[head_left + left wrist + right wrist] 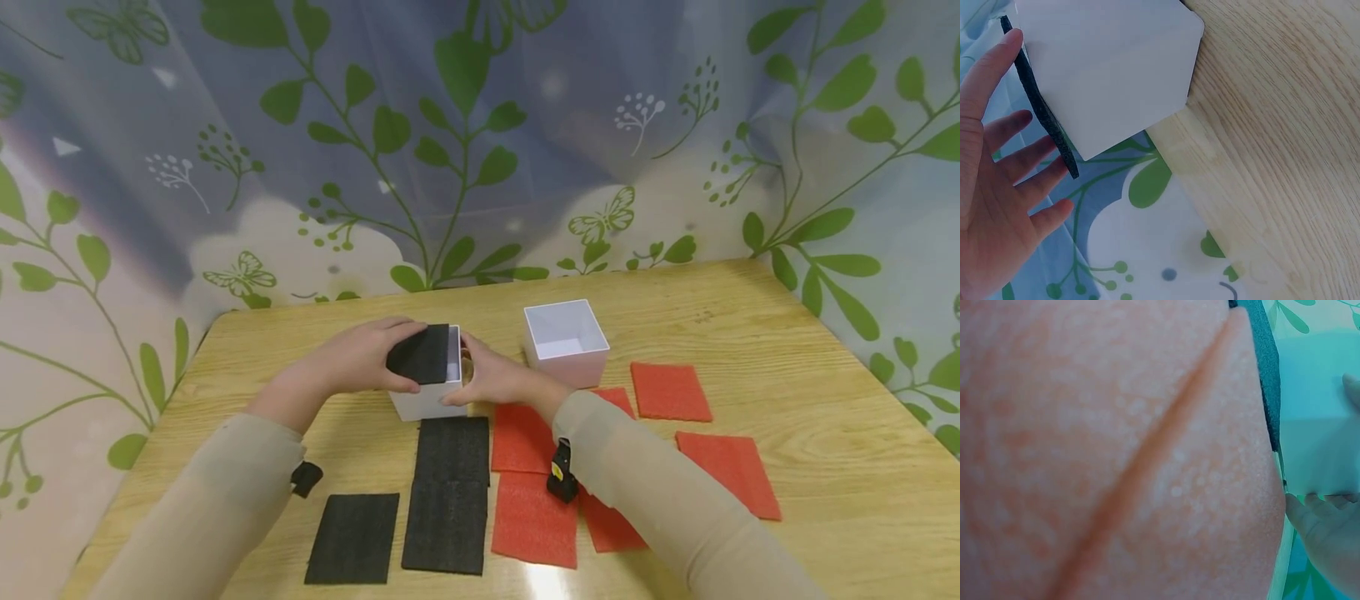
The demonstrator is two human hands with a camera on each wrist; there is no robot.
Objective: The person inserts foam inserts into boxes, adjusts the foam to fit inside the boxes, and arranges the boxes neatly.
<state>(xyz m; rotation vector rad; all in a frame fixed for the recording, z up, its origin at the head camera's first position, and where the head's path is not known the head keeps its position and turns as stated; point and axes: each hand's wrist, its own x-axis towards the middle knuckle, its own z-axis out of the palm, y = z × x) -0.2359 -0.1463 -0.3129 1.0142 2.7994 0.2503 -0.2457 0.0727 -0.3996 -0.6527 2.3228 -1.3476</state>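
Note:
My left hand (360, 358) holds a black felt-like square (422, 354) over the top of a white box (429, 403), thumb at its front edge and fingers at its back. In the left wrist view the square (1041, 109) appears edge-on against the box (1110, 75), with thumb and fingertips touching it. My right hand (495, 375) grips the right side of that same box, fingers behind and thumb in front. Skin close to the lens fills most of the right wrist view, with the pale box (1316, 447) at its right edge.
A second white box (566, 367), open at the top, stands to the right. Flat black squares (446, 529) lie in front of the held box. Several red squares (671, 392) lie under and around my right forearm. A patterned curtain (480, 167) hangs behind the wooden table (255, 350).

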